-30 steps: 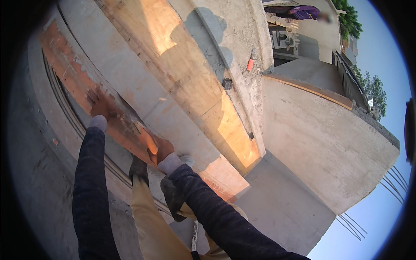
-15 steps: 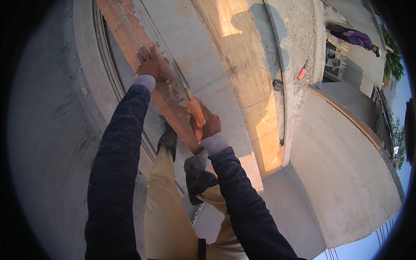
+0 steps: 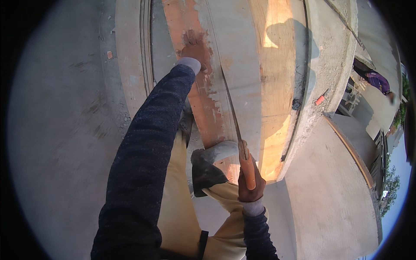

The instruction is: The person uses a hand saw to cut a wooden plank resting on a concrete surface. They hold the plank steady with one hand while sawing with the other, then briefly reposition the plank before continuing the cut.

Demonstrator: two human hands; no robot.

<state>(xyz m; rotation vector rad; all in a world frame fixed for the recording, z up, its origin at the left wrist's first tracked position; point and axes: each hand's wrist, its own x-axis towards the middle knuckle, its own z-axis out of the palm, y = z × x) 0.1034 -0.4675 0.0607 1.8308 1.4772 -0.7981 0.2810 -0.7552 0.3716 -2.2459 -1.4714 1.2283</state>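
Observation:
My right hand point(image 3: 256, 190) is closed around the orange handle of a handsaw point(image 3: 247, 167), low in the view. Its long thin blade point(image 3: 232, 106) shows nearly edge-on and points away from me. The far end of the blade meets a thin dark line running along the wide grey board point(image 3: 236, 47). Farther up, my left hand point(image 3: 195, 51) lies with fingers stretched out on a reddish-brown strip point(image 3: 203, 115) of the board, which has flaky grey patches along its edge. A booted foot point(image 3: 221, 151) presses on the board near the saw handle.
Bare yellowish plywood point(image 3: 277, 73) lies right of the grey board. Beyond it runs a rough concrete ledge point(image 3: 329, 56) with a small red-orange thing point(image 3: 320, 100) on it. Concrete walling point(image 3: 333, 182) stands at the lower right. Another person in purple point(image 3: 378, 82) is far off.
My right hand has drawn the saw back toward me, so more of the blade shows. My left hand stays on the reddish strip. The whole view has turned and shifted.

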